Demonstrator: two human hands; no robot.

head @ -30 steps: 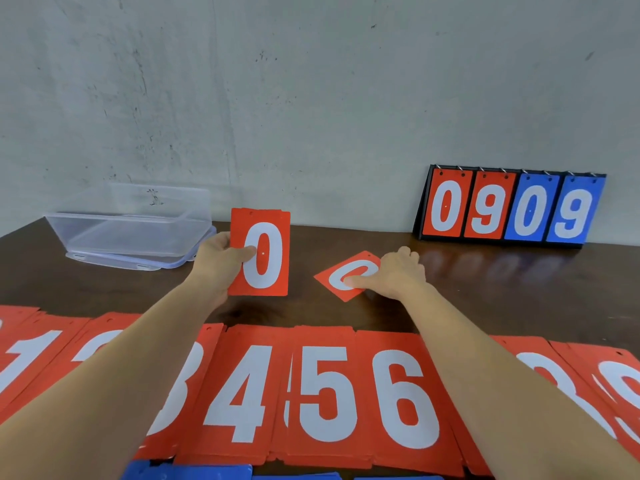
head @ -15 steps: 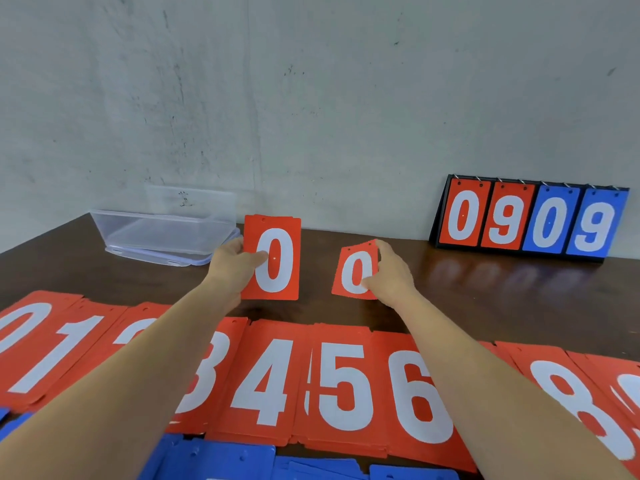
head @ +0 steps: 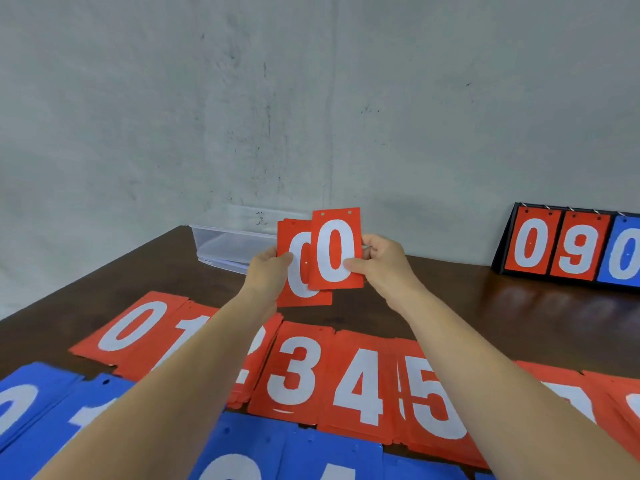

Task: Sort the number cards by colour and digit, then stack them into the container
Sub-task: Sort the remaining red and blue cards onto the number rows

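My left hand grips a small stack of red 0 cards upright above the table. My right hand pinches a single red 0 card and holds it overlapping the front right of that stack. Behind the cards a clear plastic container stands at the back of the table, partly hidden by them. Red card piles lie in a row below my arms: 0, 3, 4, 5. Blue card piles lie along the near edge.
A black flip scoreboard showing red 0, red 9 and a blue 0 stands at the back right against the grey wall. The dark wooden table has bare surface between the red row and the scoreboard.
My right hand lifted the lone red 0 card off the table and brought it left against the stack in my left hand. The camera view swung to the left.
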